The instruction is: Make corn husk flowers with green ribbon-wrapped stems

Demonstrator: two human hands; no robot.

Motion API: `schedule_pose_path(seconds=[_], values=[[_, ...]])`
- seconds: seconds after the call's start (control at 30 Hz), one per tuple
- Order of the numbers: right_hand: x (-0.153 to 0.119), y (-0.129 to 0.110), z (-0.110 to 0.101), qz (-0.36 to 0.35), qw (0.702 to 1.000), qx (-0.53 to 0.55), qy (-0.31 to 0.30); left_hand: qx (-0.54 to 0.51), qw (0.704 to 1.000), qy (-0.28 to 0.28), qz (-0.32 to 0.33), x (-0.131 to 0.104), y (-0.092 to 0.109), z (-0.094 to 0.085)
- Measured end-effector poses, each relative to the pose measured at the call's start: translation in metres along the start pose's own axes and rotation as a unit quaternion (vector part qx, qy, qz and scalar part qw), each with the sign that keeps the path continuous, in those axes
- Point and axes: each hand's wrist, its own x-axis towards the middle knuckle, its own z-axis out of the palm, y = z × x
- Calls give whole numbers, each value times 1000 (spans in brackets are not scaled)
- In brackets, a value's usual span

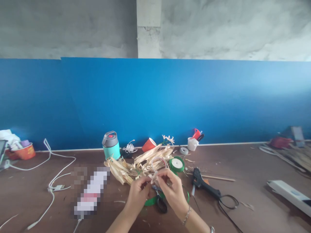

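On the brown bench (245, 166), dry husks (120, 171) lie beyond both hands. Right of the right hand (171, 187) rests a black hot glue gun (206, 186); black-handled scissors (161, 204) lie between the forearms. A thin pale loop (159, 157) rises just beyond the fingertips. Between right hand and left hand (139, 192), equally near, both pinch a petal-like piece (153, 177), long axis unclear.

Open tabletop (225, 159) beyond the glue gun (206, 185) — dried husks (121, 171) crowd leftward.
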Motion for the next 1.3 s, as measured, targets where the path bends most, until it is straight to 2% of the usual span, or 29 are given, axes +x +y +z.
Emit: schedule_pose_path(seconds=[0.1,0.33,0.5,0.67,0.87,1.07,1.17,1.3], values=[[1,-2,0,0,999,43,11,-5,1000,7,-10,3,-2,0],[4,-1,1,86,994,57,27,0,1000,1,14,2,-6,-1],[5,-1,1,99,993,63,24,29,998,4,53,0,1,-3],[4,-1,2,104,992,74,14,40,998,12,45,-2,4,-3],[6,-1,-2,94,992,81,37,10,1000,24,-6,0,2,-2],[7,-2,-3,81,989,104,70,-89,989,38,-112,3,-1,-3],[5,0,2,90,990,109,29,-152,976,48,-152,3,2,-6],[1,4,11,167,977,117,-68,-222,956,41,-186,1,5,-8]])
